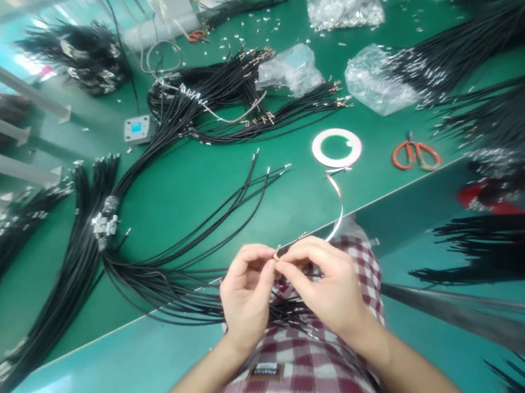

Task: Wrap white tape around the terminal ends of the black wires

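Left hand (246, 294) and right hand (328, 285) close together, fingertips of both pinched on a small metal crimp terminal (276, 257) at a black wire's end. Loose black wires (161, 287) fan leftward over the green bench (193, 191); white tape roll (336, 147), orange-handled scissors (417, 152) lie beyond.

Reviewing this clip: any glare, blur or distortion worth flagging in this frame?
In the head view, the picture is tilted, with wide-angle stretching toward the edges; glare washes out the upper left and glints off the plastic bag; the left hand and right hand look reasonably clear, while the black wires at right look soft.
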Available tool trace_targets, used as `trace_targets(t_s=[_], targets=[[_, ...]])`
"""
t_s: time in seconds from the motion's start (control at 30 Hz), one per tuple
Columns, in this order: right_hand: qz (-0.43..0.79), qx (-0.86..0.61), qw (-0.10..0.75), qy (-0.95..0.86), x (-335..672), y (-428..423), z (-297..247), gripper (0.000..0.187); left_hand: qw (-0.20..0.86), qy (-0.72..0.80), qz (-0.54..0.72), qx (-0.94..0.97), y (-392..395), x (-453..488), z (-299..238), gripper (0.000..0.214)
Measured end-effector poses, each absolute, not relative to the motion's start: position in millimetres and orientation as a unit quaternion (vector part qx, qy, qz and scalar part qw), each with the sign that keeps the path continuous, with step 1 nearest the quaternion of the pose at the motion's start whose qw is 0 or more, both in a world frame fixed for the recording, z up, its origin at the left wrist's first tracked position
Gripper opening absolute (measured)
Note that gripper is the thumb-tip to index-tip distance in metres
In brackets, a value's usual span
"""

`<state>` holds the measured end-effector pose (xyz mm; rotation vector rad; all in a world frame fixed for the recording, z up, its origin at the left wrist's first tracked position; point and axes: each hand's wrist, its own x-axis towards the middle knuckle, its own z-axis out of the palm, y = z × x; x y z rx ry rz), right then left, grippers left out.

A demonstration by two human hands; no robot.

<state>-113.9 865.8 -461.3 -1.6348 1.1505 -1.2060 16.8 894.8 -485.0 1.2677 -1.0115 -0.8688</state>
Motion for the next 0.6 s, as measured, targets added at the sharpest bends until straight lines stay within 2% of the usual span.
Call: trace_targets(t_s=[0.17, 0.43, 0.5, 0.6], targets=[[-0.47, -0.634, 0.4, 0.466, -113.1, 866.1, -459.8, 0.012, 0.625, -0.431, -0.364, 0.539, 894.2, 15.5, -486.6, 0.007], [-0.462, -0.563, 0.489, 0.479, -112.5, 863.3, -459.5, 0.009, 0.631, -0.432, -0.363, 0.532, 894.1, 14.8, -483.7, 0.006], [-0.47, -0.567, 0.487, 0.469, -112.6, 863.2, -460.3, 0.016, 0.633, -0.432, -0.363, 0.529, 893.6, 14.7, -483.8, 0.006], [-0.471, -0.596, 0.463, 0.457, -113.3, 863.3, -460.8, 0.01, 0.632, -0.434, -0.369, 0.525, 893.2, 14.5, -483.9, 0.005]])
